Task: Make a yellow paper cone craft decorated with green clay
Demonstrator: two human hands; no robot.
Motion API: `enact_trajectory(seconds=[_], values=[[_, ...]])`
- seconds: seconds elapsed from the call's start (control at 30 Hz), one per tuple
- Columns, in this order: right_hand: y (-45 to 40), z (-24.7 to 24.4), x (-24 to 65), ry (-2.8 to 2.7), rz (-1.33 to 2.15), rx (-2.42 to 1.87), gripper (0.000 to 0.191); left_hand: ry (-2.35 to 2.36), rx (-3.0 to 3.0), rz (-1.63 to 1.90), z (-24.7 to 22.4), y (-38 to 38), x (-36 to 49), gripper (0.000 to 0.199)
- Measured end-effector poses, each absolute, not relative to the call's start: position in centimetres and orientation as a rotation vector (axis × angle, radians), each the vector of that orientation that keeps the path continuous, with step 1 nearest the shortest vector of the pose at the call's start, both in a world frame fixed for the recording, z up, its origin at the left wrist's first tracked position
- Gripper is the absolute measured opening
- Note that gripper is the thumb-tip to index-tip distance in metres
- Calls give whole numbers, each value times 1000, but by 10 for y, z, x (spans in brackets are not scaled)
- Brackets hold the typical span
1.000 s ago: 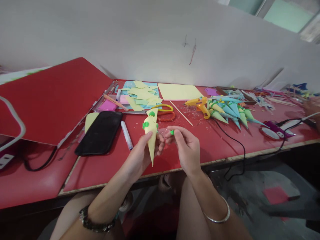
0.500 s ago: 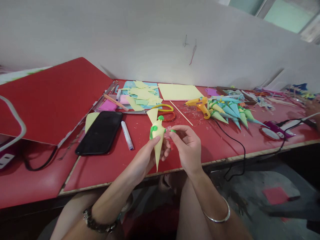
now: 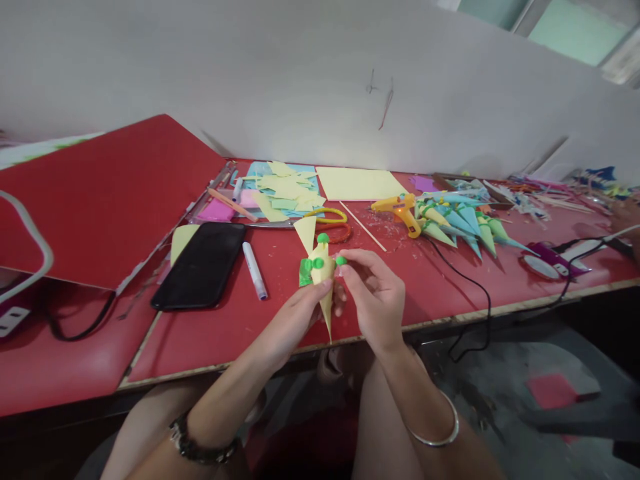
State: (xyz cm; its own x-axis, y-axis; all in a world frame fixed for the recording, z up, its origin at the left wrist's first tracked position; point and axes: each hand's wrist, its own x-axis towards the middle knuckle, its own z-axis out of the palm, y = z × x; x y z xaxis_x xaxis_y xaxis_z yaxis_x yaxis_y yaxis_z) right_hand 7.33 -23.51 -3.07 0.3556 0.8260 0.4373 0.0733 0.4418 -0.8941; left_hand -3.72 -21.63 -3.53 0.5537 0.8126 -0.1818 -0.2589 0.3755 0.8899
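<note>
A pale yellow paper cone points downward in my left hand, whose thumb lies across its front. Round green pieces sit on the cone's upper part, and a green flap sticks out at its left. Just right of the cone, my right hand pinches a small green ball with some clear, pinkish film around it. Behind the cone lie scissors with yellow and red handles.
On the red table are a black phone, a marker, a yellow glue gun with a black cord, finished cones in blue and green, paper scraps and a thin stick. Part of another person's hand shows far right.
The cone has turned in my left hand, and its tip has swung right. The green flap shows more at its left. The green ball in my right hand has shifted slightly left and is more visible.
</note>
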Motion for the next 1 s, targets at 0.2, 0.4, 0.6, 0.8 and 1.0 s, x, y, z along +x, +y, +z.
enact_trajectory(seconds=[0.2, 0.4, 0.6, 0.8, 1.0], values=[[-235, -28, 74, -1219, 498, -1058, 11, 744, 1057, 752, -35, -217, -38, 32], [-233, -28, 74, -1275, 475, -1028, 13, 771, 1149, 733, -34, -217, -39, 31], [-233, -27, 76, -1260, 566, -989, 14, 880, 1242, 767, -25, -220, -35, 26], [-230, -33, 74, -1153, 730, -922, 12, 932, 1295, 773, -25, -220, -34, 26], [-227, -38, 72, -1044, 964, -803, 22, 883, 1307, 789, -27, -220, -35, 24]])
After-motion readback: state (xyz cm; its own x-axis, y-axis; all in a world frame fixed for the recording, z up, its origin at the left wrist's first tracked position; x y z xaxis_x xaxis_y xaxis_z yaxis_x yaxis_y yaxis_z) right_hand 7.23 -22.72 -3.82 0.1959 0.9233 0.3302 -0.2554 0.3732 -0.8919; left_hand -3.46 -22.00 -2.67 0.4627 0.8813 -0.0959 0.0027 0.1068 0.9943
